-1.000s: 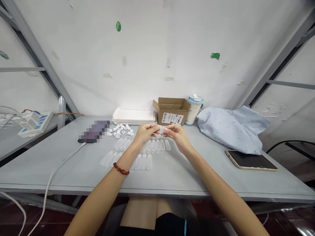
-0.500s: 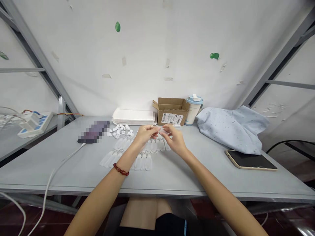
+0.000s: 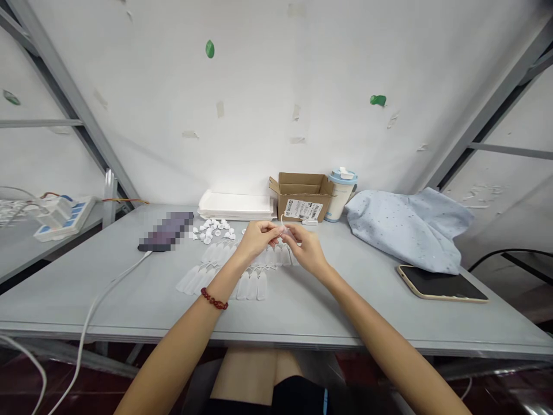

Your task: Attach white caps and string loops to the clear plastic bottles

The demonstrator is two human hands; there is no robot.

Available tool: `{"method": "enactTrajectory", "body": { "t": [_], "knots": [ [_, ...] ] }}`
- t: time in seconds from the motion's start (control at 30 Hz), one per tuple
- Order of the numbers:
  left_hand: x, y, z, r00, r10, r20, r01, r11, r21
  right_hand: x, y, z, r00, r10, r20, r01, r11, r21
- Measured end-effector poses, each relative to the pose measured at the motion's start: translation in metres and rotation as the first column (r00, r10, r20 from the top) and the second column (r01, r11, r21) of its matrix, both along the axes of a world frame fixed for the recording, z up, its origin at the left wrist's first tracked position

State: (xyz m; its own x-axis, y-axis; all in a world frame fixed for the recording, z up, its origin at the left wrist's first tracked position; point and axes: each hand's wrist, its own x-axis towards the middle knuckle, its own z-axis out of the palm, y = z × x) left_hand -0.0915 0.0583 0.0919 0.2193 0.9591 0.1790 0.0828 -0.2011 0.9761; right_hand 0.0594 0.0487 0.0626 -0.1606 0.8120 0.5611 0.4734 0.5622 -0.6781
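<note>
Both pinching now: left hand [image 3: 258, 240] and right hand [image 3: 307, 249] meet fingertip to fingertip on a thin white cord [image 3: 282, 219], light and floppy, best held close at the tips, over frosted plastic sleeves [image 3: 259, 285] on the bench [image 3: 302, 317].

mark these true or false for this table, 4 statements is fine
1. The left hand and right hand pinch something small together above the frosted plastic tubes. True.
2. The bead bracelet is on the right wrist. False, it is on the left wrist.
3. The cardboard box stands beside the blue-lidded cup. True.
4. The phone lies on top of the blue cloth. False, it lies on the table beside the cloth.
</note>
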Motion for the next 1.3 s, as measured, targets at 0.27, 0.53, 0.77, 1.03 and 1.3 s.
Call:
{"method": "enactTrajectory", "body": {
  "t": [0.27,0.53,0.77,1.03,1.3],
  "knots": [
    [0.005,-0.005,-0.002,0.954,0.202,-0.219,-0.112,0.924,0.365,0.0,-0.003,0.015,0.879,0.07,-0.472,-0.268,0.891,-0.367],
    [0.007,-0.006,-0.01,0.894,0.213,-0.394,0.133,0.714,0.688,0.003,-0.006,0.021,0.802,0.024,-0.597,-0.353,0.826,-0.44],
    [0.006,-0.005,-0.012,0.863,0.24,-0.444,0.186,0.666,0.722,0.003,-0.007,0.024,0.807,-0.016,-0.59,-0.334,0.811,-0.479],
    [-0.004,-0.008,-0.002,0.824,0.199,-0.53,0.27,0.685,0.677,0.017,-0.002,0.03,0.936,0.094,-0.339,-0.272,0.803,-0.53],
    [-0.02,-0.034,0.007,0.719,0.097,-0.688,0.411,0.738,0.534,0.024,-0.006,0.032,0.919,0.36,-0.161,-0.375,0.67,-0.641]
  ]
}}
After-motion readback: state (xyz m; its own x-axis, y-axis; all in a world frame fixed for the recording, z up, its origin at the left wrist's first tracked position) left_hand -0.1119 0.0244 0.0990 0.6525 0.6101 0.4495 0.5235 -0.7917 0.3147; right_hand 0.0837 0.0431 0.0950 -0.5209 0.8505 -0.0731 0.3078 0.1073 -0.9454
